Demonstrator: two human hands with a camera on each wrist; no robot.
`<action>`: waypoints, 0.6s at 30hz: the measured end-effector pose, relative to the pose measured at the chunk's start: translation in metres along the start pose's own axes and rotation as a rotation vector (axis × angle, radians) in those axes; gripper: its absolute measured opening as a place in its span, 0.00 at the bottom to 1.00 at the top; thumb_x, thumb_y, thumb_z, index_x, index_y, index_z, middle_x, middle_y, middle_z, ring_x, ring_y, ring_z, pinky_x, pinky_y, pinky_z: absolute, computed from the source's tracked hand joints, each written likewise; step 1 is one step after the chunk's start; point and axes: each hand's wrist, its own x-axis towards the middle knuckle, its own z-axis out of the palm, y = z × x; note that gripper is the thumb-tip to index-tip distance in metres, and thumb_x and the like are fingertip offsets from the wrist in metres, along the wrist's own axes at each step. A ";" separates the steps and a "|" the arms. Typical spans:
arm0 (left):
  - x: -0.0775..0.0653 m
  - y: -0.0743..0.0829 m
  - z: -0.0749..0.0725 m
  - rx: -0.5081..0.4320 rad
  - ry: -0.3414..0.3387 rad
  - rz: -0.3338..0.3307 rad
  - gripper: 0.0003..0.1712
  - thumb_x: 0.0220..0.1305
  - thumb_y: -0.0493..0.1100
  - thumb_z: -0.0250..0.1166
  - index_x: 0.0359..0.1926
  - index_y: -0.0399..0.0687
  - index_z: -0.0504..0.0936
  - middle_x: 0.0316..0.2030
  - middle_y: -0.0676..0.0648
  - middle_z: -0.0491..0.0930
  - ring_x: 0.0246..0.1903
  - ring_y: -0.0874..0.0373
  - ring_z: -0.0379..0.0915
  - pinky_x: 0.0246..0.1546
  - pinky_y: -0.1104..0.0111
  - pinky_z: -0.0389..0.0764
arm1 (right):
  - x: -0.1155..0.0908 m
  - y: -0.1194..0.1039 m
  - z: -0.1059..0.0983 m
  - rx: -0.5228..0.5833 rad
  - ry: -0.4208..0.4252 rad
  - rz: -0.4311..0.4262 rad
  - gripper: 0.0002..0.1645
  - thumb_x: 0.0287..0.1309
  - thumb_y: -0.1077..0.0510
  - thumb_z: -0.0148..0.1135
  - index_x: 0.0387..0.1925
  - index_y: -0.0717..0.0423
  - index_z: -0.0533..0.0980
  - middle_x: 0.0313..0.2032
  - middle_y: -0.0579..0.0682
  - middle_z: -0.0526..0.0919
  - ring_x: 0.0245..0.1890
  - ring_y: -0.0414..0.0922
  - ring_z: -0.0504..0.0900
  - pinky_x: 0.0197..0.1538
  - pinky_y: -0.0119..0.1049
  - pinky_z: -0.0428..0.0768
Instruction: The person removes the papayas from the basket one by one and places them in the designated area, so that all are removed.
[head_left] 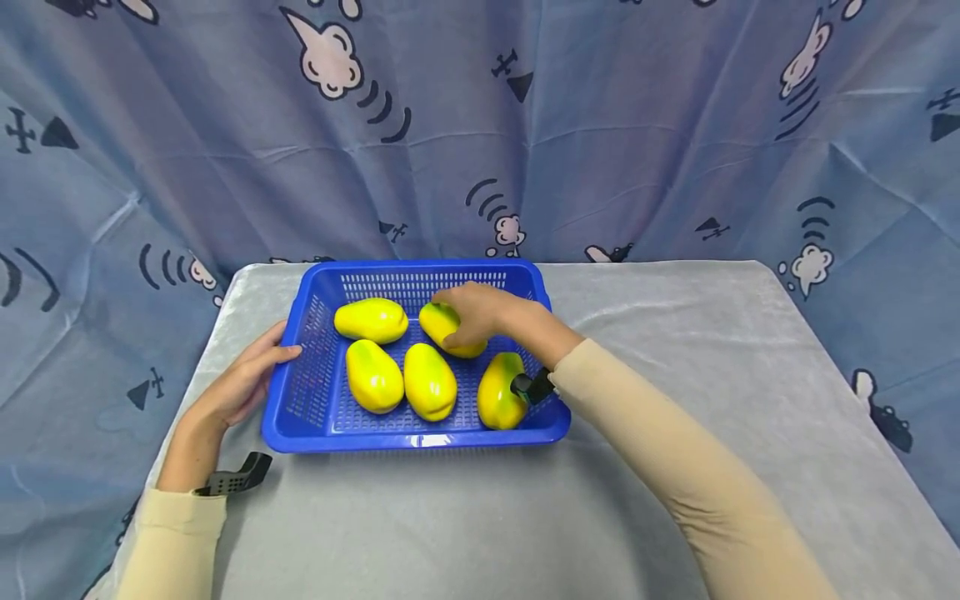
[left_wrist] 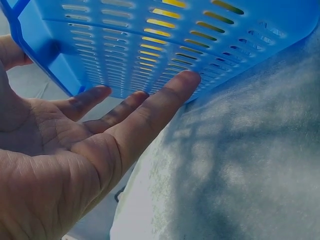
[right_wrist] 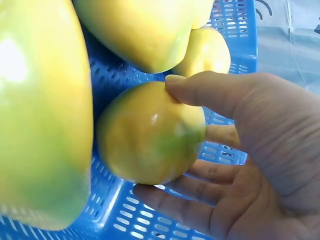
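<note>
Beige R sleeve [head_left: 675, 467] is crossing lower right, R hand [head_left: 476, 312] gripping yellow fruit [head_left: 433, 323] nr frame ctr, btwn thumb & fingers, long axis running upper left–lower right, L hand [head_left: 243, 379] holding blue basket [head_left: 337, 442] farther left.

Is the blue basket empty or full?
In between: the basket has five yellow fruits inside, but gaps show between some of them.

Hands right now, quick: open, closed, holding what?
Left hand: open, fingers against the outside of the blue basket, thumb over its rim.
Right hand: closed around a yellow fruit.
</note>
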 end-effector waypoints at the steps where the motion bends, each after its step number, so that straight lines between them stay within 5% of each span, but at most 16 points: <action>1: 0.000 0.000 0.000 0.002 -0.002 -0.001 0.27 0.83 0.40 0.46 0.77 0.50 0.56 0.55 0.53 0.85 0.49 0.58 0.87 0.48 0.63 0.90 | -0.001 0.001 -0.001 0.004 0.001 0.000 0.42 0.68 0.47 0.69 0.79 0.49 0.66 0.73 0.53 0.75 0.69 0.53 0.74 0.78 0.51 0.72; 18: -0.001 0.001 0.001 0.024 0.013 -0.023 0.31 0.83 0.41 0.46 0.81 0.47 0.49 0.56 0.56 0.84 0.50 0.61 0.86 0.48 0.65 0.90 | -0.031 0.001 -0.006 0.010 0.045 -0.076 0.43 0.66 0.46 0.69 0.79 0.44 0.64 0.72 0.54 0.75 0.68 0.52 0.75 0.76 0.53 0.74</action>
